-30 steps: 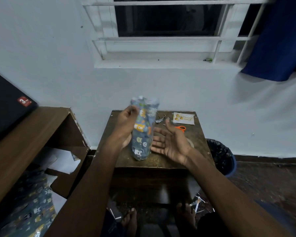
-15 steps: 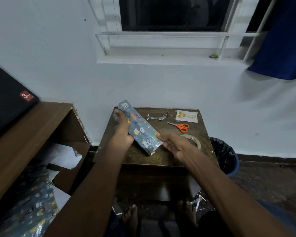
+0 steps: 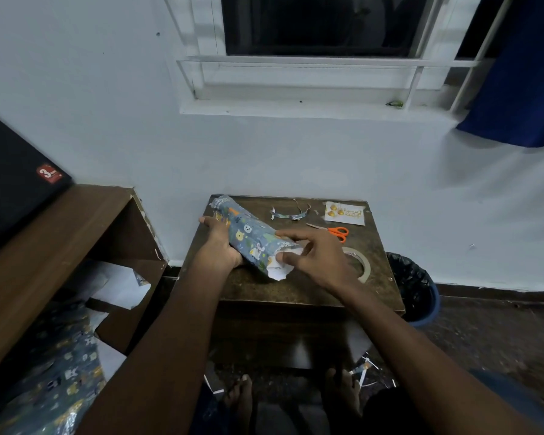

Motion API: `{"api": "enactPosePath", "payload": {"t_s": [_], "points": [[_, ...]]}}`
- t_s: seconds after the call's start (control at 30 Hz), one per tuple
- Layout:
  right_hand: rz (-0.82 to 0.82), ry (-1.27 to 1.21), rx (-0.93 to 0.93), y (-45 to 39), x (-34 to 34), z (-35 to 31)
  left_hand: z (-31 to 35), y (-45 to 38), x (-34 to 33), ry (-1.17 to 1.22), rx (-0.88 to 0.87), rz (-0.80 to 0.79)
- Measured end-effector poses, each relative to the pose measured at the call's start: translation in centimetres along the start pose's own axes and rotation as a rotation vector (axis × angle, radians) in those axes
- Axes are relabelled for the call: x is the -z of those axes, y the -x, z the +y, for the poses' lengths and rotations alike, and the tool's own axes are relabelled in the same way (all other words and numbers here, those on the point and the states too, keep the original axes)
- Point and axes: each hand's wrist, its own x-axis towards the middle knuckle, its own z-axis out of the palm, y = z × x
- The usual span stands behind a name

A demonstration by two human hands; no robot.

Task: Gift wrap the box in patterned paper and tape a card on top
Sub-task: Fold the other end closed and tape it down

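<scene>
Right now, a dark wooden table (image 3: 296, 287) is standing against a pale wall (image 3: 296, 158), under a barred window (image 3: 321, 26) at twelve o'clock, with a blue curtain (image 3: 522, 73) hanging at one o'clock. On the table's left half the wrapped box (image 3: 248, 237) is lying at a slant, its far end pointing toward eleven o'clock and its near end toward the person. The left hand (image 3: 219, 246) is lying along the box's nine o'clock side, fingers curling against the patterned paper and holding it down. The right hand (image 3: 314, 259) is working at the near end, where white paper flaps are sticking out: its thumb and fingertips are pinching a flap (how firmly, I cannot tell).

Toward one o'clock from the box, a card (image 3: 344, 212) is sitting at the table's far corner, orange-handled scissors (image 3: 335, 230) just nearer than it, and a tape roll (image 3: 360, 265) partly hiding behind the right wrist. A paper scrap (image 3: 291, 213) is curling at twelve o'clock. A lined bin (image 3: 415, 293) is standing on the floor at three o'clock, and a brown desk (image 3: 54, 246) is occupying nine o'clock.
</scene>
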Motion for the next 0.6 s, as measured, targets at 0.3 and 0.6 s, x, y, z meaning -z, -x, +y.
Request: {"api": "enactPosePath", "payload": {"t_s": [0.3, 0.6], "points": [[0.111, 0.236, 0.329, 0.0, -1.3, 1.0, -0.9, -0.8, -0.3, -0.079, -0.143, -0.018], [0.327, 0.209, 0.449, 0.6, -2.0, 0.6, -1.5, 0.3, -1.5, -0.073, -0.173, -0.076]]}}
